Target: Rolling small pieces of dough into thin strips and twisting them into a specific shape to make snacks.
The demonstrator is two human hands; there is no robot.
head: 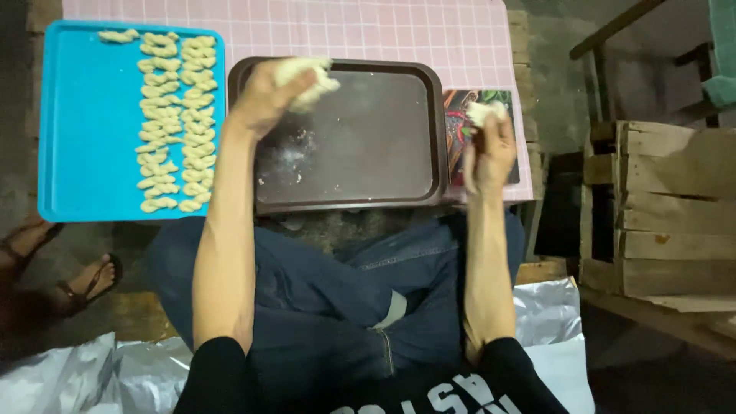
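Head view: person seated cross-legged, both hands raised over the trays.
Dough lump (308, 79): gripped in the left hand (264, 98), above the far left corner of the brown tray (368, 146).
Small dough piece (486, 112): pinched in the right hand (489, 153), beyond the tray's right edge, well apart from the lump.
Nearer hand: the left is closer to the blue tray (84, 130).
Twisted dough pieces (175, 115): rows running near to far on the blue tray's right side.
Bench (368, 31): pink checked cover, carries both trays.

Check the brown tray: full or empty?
Nearly empty: the brown tray shows only flour smears; shaped dough pieces lie on the blue tray.
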